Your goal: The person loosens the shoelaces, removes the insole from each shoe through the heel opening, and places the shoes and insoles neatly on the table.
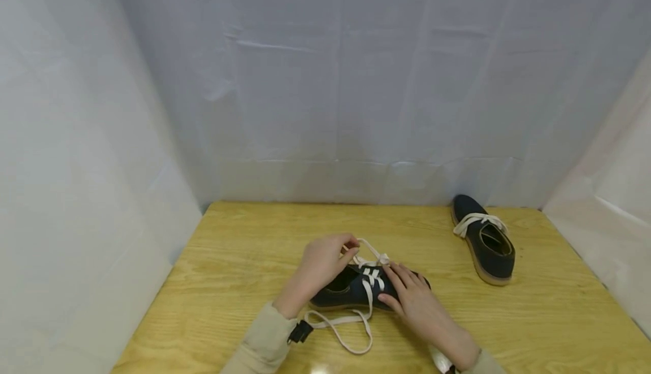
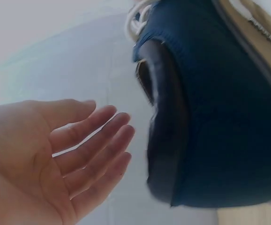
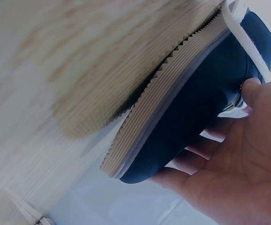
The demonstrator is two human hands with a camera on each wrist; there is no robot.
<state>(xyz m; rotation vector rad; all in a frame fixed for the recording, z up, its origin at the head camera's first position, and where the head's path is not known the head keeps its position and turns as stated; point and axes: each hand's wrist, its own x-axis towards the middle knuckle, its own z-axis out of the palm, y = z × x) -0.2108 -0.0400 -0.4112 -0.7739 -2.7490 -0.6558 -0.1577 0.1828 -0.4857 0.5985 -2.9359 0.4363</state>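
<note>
The shoe (image 1: 353, 295) lies on the counter (image 1: 244, 238), its toe half hidden beneath the right hand (image 1: 418, 303), whose outstretched fingers rest on it. Counter stretches leftward to its edge; the left hand's (image 1: 322, 262) loose, unclosed fingers hover by the opening, near the lace (image 1: 368, 298).

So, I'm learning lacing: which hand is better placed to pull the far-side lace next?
Probably the left hand: it is right by the far-side lace, while the right hand rests across the front of the nearer shoe and looks set to steady it.
</note>
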